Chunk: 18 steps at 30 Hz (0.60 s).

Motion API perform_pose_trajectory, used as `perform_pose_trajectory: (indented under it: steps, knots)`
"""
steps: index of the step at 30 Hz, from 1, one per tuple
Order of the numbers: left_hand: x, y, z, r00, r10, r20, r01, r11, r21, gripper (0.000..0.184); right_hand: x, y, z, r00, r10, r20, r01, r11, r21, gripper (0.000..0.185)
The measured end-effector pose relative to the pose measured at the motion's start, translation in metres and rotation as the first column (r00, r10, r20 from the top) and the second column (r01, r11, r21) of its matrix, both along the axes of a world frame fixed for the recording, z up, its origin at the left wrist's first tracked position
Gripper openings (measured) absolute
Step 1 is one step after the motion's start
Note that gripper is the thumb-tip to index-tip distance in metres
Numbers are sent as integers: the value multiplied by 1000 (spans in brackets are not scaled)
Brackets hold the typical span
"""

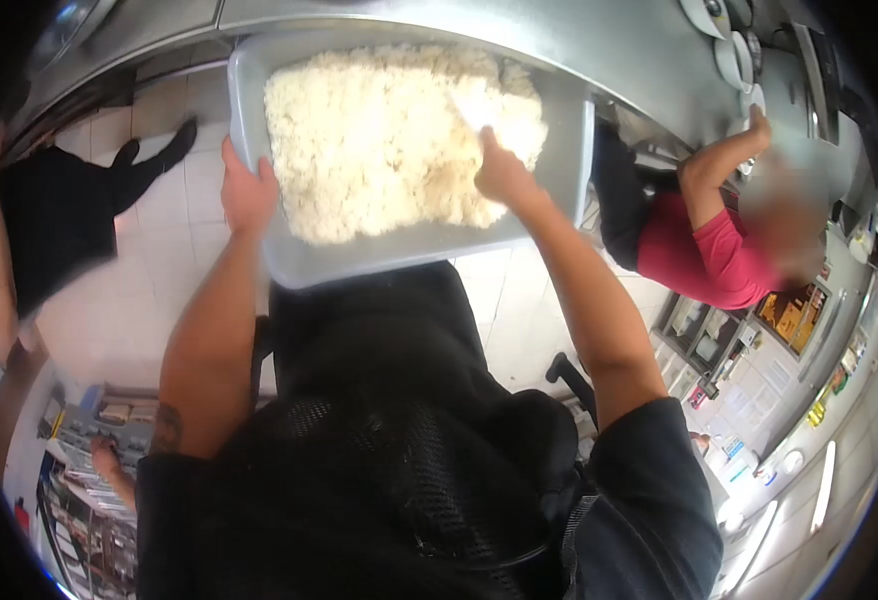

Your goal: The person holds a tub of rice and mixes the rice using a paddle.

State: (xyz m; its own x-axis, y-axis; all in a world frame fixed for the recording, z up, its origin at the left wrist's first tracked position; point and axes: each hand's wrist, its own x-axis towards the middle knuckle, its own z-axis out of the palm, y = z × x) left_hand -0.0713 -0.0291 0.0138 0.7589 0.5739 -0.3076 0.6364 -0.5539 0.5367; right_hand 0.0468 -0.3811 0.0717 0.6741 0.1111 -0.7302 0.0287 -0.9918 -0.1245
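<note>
A large grey plastic tub (pixel 563 150) holds a thick, uneven layer of white rice (pixel 359 140). My left hand (pixel 249 192) grips the tub's left wall, thumb on the inner side and fingers outside. Over the right part of the rice, my right hand (pixel 505 172) is closed round the near end of a white utensil (pixel 472 107). The utensil's far end lies against the rice and blurs into its brightness, so its shape is unclear.
A steel counter (pixel 379 18) runs beyond the tub, with white bowls (pixel 734 60) at its right. A person in a red shirt (pixel 704 250) stands at the right. Another in dark clothes (pixel 54 225) is at the left. Shelves (pixel 704 335) stand behind on the right.
</note>
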Motion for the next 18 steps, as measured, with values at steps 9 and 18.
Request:
perform_pose_trajectory:
  steps: [9,18]
  knots:
    - [1,2,-1,1000,15,-10,-16,1000,-9,70,73,-58,65,952,212,222,-158,958,-239,49]
    - [-2,-3,-7,1000,24,9,-24,1000,-2,69,67,-60,-48,958,58,282,-23,992,-128,55]
